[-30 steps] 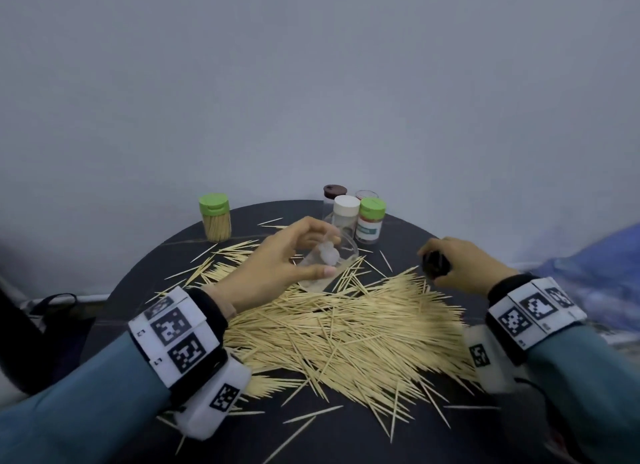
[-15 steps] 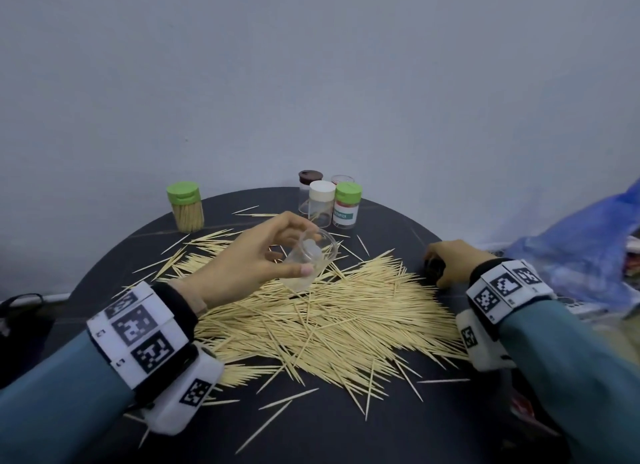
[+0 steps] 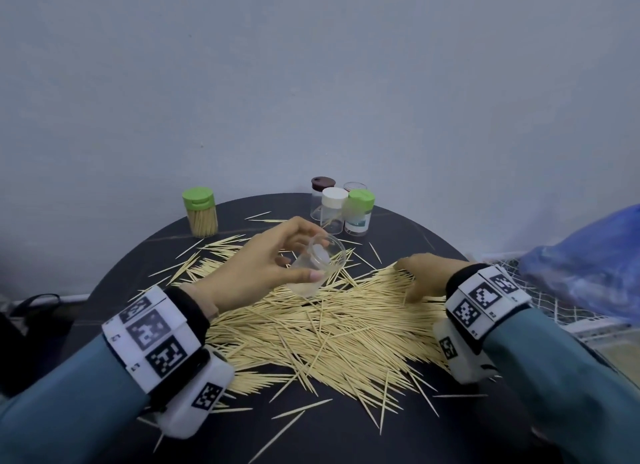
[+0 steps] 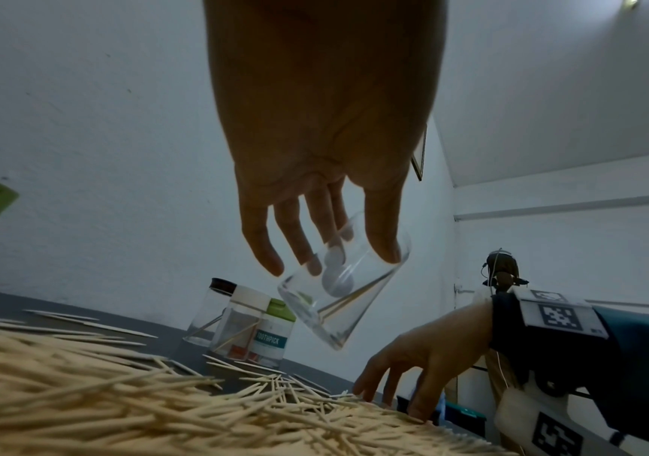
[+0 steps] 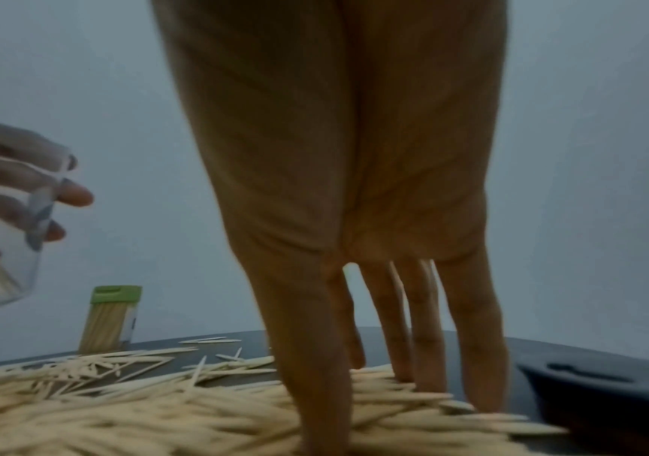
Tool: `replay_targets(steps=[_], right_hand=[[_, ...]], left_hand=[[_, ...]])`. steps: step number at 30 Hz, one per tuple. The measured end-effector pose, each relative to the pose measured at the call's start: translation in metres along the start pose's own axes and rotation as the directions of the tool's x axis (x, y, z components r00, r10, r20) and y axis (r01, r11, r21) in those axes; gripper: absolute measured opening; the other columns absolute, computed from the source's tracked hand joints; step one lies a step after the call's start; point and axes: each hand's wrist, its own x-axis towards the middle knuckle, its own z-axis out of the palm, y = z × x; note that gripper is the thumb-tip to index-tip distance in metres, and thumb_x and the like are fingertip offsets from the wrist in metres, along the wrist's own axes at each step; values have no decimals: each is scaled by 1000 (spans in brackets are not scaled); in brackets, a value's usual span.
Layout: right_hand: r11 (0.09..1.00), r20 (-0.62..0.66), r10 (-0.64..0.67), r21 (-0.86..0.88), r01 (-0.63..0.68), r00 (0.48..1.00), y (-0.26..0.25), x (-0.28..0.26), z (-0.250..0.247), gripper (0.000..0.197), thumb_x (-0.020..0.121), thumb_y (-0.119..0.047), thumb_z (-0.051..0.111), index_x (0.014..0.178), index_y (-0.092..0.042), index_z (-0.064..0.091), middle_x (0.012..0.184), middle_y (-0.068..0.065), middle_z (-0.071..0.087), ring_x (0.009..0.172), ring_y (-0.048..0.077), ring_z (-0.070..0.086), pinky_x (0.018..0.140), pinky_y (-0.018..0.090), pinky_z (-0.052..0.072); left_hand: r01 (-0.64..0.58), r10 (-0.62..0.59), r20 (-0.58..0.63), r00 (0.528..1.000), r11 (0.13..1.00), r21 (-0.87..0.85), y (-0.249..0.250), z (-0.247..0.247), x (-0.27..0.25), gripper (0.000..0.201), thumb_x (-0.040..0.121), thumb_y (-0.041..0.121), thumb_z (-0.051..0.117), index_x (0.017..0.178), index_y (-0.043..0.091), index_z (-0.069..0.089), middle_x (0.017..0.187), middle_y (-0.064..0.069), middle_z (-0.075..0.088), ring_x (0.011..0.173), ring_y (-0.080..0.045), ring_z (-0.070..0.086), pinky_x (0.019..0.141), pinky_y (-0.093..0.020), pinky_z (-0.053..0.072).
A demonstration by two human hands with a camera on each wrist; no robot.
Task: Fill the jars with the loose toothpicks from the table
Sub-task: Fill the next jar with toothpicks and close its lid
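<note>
Room: plain grey-blue wall behind a round dark table (image 3: pixel 346 439); a blue plastic bag (image 3: pixel 588 256) lies off the right edge.
Toothpick pile (image 3: pixel 311 332): a large loose heap covers the middle of the table, with strays scattered toward the near and far edges. Most of the job looks undone.
Full jar (image 3: pixel 201 212): stands at the far left with a green lid, packed with toothpicks. It appears finished.
Jar cluster (image 3: pixel 341 209): four jars stand together at the far middle, with brown, white and green lids; the fourth is mostly hidden. The left wrist view shows only a stick or two inside the clear ones.
Left hand (image 3: pixel 273 266): fingers and thumb curl round an open clear jar (image 3: pixel 317 268), tilted above the pile. It holds just a few sticks.
Right hand (image 3: pixel 427 273): fingers straight and spread, tips touching the pile's right side, grasping nothing yet.
Lid (image 5: pixel 596 391): a dark lid rests by the right hand.
</note>
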Motion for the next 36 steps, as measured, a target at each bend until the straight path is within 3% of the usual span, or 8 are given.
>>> replay_targets(steps=[5,10,15,18,24,29,33,36], right_hand=[[998,-20,-59,28,60,998,-14,4,-2,56,84,-32,67,133,-14,46,134,7,47,120,21,48,101,32,42],[982,-47,-157,97,161,986,-24,3,-4,49,80,-38,70,122,-18,55,120,2,56,107,17,53,91,27,44],[966,-87,-240,80,247,967,-30,2,-7,50,82,-26,71,127,-17,51,123,-1,55,115,16,50,95,26,40],[956,-61,-282,68,286,957,-38,2,-7,47,83,-20,69,126,-14,51,120,3,57,110,17,54,92,25,43],[954,-28,-301,-22,300,953,-55,5,-7,37,89,-22,61,123,-8,53,121,8,57,109,21,53,82,21,39],[957,-10,-282,-75,280,959,-65,9,-6,35,92,-25,57,121,-7,53,123,10,55,104,23,51,77,25,35],[957,-6,-280,-82,278,960,-69,9,-6,34,95,-26,50,124,-8,51,125,10,54,113,25,51,88,29,39],[963,-12,-268,-47,267,963,-73,9,-4,23,98,-23,42,112,-7,52,122,14,55,105,25,52,86,32,39]], left_hand=[[3,-3,-6,1000,1000,13,-1,-2,0,41,78,22,73,112,33,53,114,23,62,110,0,56,98,-42,45],[-2,2,-14,1000,1000,21,-2,-4,0,42,79,19,73,113,33,52,116,17,63,109,0,56,98,-43,45],[-1,1,-16,1000,1000,21,-2,-4,0,41,78,22,74,110,34,51,116,18,63,109,1,56,98,-41,46],[0,1,-16,1000,1000,21,-3,-4,1,41,78,22,74,109,35,51,117,18,63,109,1,56,98,-41,45],[-3,3,-8,1000,1000,30,-5,-3,2,42,79,20,74,109,36,51,117,18,62,108,1,56,98,-39,45],[1,-1,-16,1000,1000,-23,-7,-4,3,41,78,20,74,112,31,53,117,15,63,110,-2,56,98,-43,45],[-9,8,-31,999,999,-39,-8,-5,5,40,78,19,74,112,28,54,118,13,63,110,-4,56,97,-43,47],[-5,2,-47,999,998,-67,-9,-6,6,40,79,17,74,113,26,55,117,10,64,110,-6,57,97,-42,47]])
